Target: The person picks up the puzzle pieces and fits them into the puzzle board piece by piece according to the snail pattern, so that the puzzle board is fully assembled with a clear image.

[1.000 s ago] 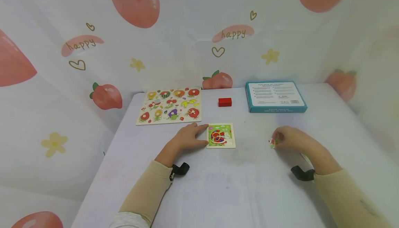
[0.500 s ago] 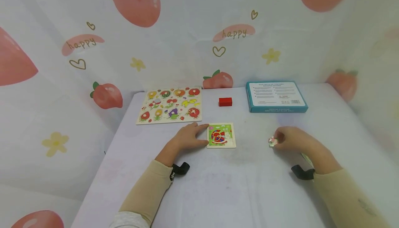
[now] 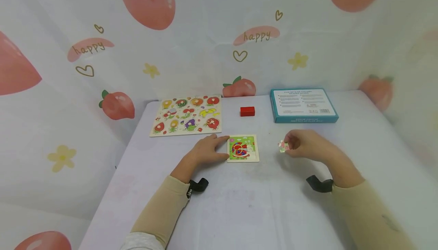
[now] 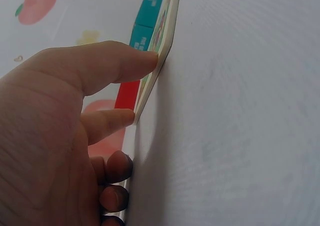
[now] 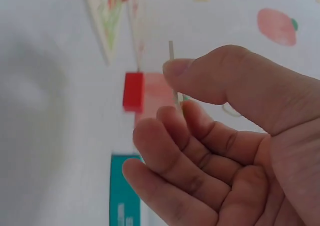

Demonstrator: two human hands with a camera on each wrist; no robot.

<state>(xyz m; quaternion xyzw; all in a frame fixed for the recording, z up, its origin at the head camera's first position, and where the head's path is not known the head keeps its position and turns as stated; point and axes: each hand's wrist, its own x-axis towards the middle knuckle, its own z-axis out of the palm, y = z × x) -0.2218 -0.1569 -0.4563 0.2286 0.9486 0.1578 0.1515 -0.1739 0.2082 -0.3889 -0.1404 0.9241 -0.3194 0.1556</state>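
Note:
My left hand [image 3: 206,150] lies at the left side of a small square jigsaw board [image 3: 256,157] with a red snail-like picture on green. Its thumb and index finger touch the board's left edge near two corners, and the left wrist view has both tips against the pale rim [image 4: 167,48]. To the right, above the tabletop, my right hand [image 3: 308,144] pinches a small jigsaw piece [image 3: 283,146], printed pink, white and green. In the right wrist view the puzzle piece [image 5: 171,49] appears edge-on between thumb and index finger, the other fingers loosely bent.
A fruit peg puzzle [image 3: 186,116] lies at the back left of the white-covered table [image 3: 236,212]. Behind the jigsaw board sits a red block [image 3: 247,111]. A teal box [image 3: 303,105] with a white printed label lies at the back right, before a peach-patterned cloth [image 3: 202,52].
My right hand has moved left and slightly away from me with the jigsaw piece, toward the board. My left hand has stayed at the board's left edge.

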